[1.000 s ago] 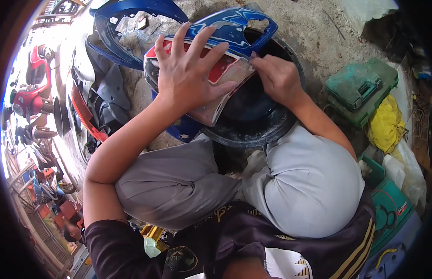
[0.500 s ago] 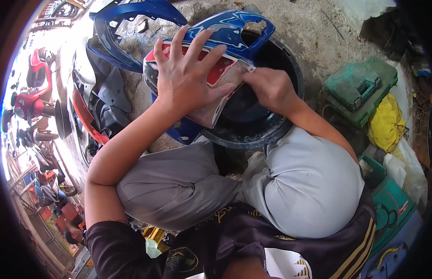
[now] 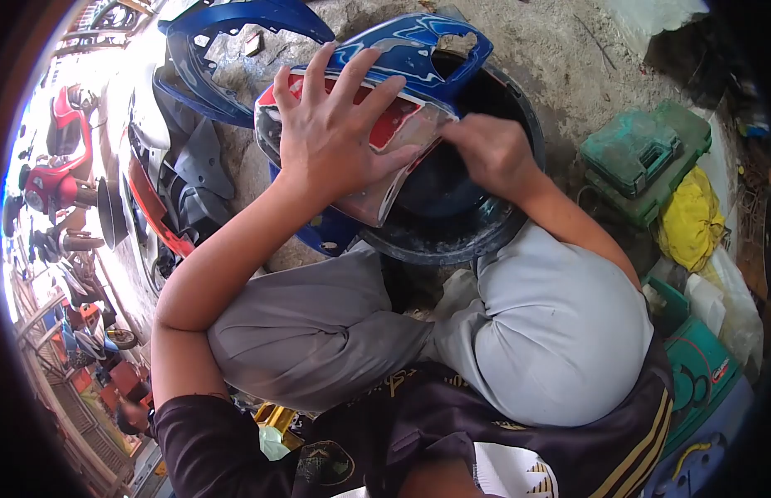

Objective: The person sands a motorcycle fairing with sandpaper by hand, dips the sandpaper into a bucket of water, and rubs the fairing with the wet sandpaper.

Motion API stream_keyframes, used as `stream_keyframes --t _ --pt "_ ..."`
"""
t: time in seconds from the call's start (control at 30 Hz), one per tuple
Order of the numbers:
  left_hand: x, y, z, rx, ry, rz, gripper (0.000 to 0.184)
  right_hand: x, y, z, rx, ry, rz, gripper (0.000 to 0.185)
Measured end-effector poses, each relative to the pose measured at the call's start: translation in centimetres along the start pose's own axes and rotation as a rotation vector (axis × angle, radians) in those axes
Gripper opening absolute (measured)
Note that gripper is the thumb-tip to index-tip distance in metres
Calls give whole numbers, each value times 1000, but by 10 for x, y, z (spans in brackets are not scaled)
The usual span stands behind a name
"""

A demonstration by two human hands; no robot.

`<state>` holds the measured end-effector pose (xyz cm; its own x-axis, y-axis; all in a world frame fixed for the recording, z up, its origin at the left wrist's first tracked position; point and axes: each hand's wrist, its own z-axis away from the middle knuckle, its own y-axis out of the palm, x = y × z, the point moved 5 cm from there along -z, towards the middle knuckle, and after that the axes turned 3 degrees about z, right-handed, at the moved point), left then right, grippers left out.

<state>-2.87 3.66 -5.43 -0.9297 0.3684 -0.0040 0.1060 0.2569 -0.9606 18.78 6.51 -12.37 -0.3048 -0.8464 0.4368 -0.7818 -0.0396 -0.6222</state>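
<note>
My left hand (image 3: 329, 137) lies with fingers spread on a red and grey motorcycle fairing panel (image 3: 364, 205), whose paint is worn through in patches. At the panel's right edge, my right hand (image 3: 491, 153) is closed, with its fingertips against the edge. Whatever it pinches is hidden and slightly blurred. The panel rests over the left part of a round black basin (image 3: 452, 249). Just behind it, a blue fairing piece (image 3: 402, 54) with pale sanded streaks leans across the basin's rim.
Another blue fairing (image 3: 190, 62) lies on the concrete at upper left. Dark and red body parts (image 3: 157, 207) are stacked at left. To the right sit a green tool case (image 3: 643, 153), a yellow bag (image 3: 691, 220) and a teal box (image 3: 701, 357). Another person (image 3: 134, 415) is at lower left.
My right hand has shifted slightly to the right along the panel's edge. My left hand stays spread on the panel in nearly the same place.
</note>
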Motion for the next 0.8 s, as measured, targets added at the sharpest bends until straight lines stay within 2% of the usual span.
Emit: stream_keyframes --t 0.07,0.17,0.27,0.37,0.53,0.63,0.8 --pt "-2 1 1 -2 -1 5 76 -11 -1 0 11 43 37 18" --pt "0 0 1 -9 4 2 75 8 5 5 -10 -2 -42 20" --pt "-3 1 1 -10 2 4 74 -12 -2 3 6 67 12 23" --pt "-1 -1 0 -23 3 8 74 9 3 7 44 15 -63 21" --pt "-2 0 1 -7 -5 14 72 -10 1 5 -2 53 55 19" --pt "-4 0 2 -11 20 8 73 8 6 7 -7 -2 -62 16" --pt "-5 2 1 -11 101 84 71 -9 3 7 25 76 13 18"
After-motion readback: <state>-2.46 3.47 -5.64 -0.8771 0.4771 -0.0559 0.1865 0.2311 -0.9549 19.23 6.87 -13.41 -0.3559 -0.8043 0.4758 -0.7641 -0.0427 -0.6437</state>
